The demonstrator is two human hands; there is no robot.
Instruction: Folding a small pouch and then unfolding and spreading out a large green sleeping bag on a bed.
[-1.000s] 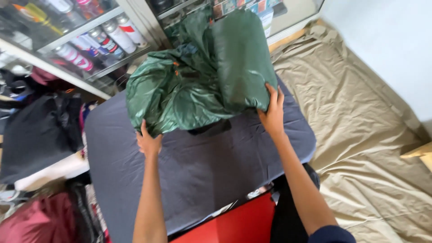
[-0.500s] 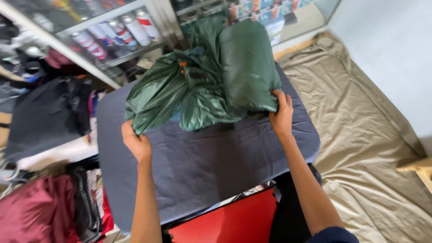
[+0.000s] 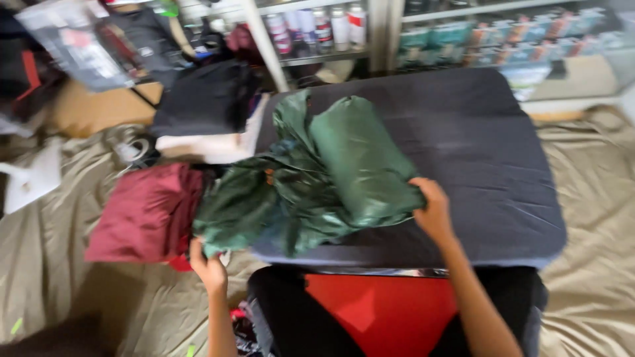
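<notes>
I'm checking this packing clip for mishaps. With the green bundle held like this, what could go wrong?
The green bundle overhangs the left edge of the grey-covered table, gripped only at its ends by the left hand and right hand; its slick fabric might slip to the floor. It might also snag on the maroon garment beside it.

A crumpled jacket [image 3: 311,178] is spread over the left part of a cloth-covered table [image 3: 476,145], its left end hanging past the table's edge. A folded garment [image 3: 149,211] is laid on the floor sheet [image 3: 66,297] left of the table. Shelves of spray cans [image 3: 317,26] are placed behind the table.
</notes>
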